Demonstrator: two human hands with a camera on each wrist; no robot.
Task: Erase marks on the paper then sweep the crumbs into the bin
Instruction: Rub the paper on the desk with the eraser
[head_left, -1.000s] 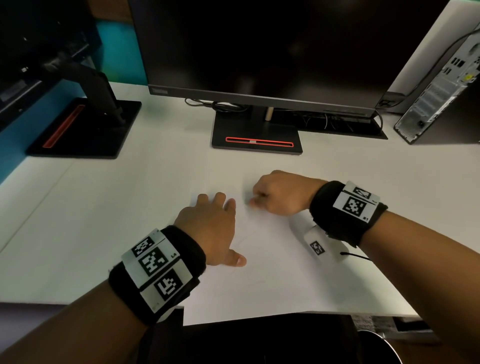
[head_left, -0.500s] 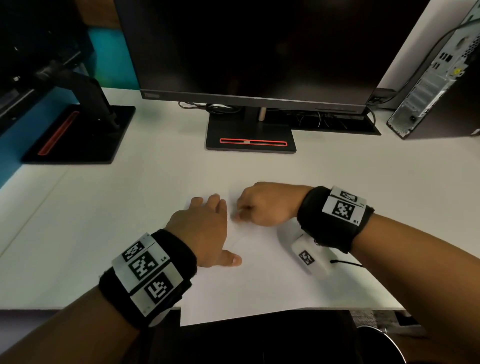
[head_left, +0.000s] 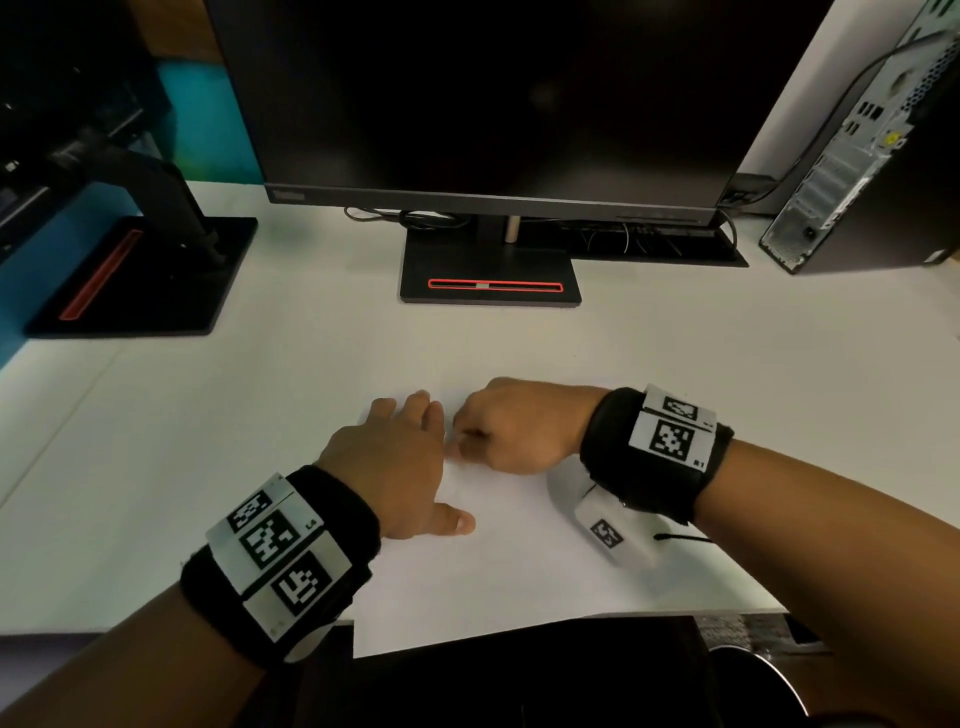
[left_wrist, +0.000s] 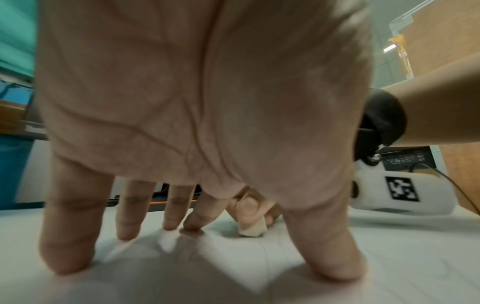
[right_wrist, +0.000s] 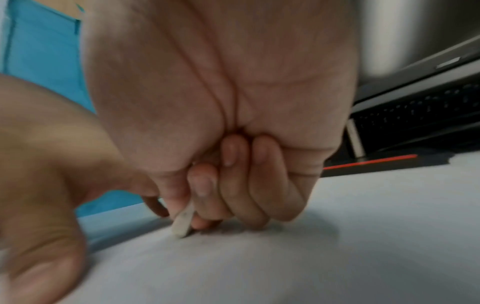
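Observation:
A white sheet of paper (head_left: 498, 582) lies on the desk near its front edge. My left hand (head_left: 395, 462) rests flat on the sheet's left part, fingers spread and straight (left_wrist: 67, 236). My right hand (head_left: 511, 434) is curled just right of it and pinches a small off-white eraser (left_wrist: 253, 228) between thumb and fingers. The eraser's tip (right_wrist: 183, 224) touches the paper. Faint pencil lines (left_wrist: 187, 253) show on the sheet near my left fingertips. A round dark bin rim (head_left: 763, 680) sits below the desk edge at the lower right.
A black monitor (head_left: 493, 104) on a stand with a red stripe (head_left: 491, 280) stands behind the paper. A second monitor base (head_left: 140, 275) is at the left. A computer tower (head_left: 872, 156) stands at the back right, with cables beside it.
My right hand with the eraser has moved left, closer to my left hand's fingertips. My left hand stays pressed on the sheet. The head view has shifted a little.

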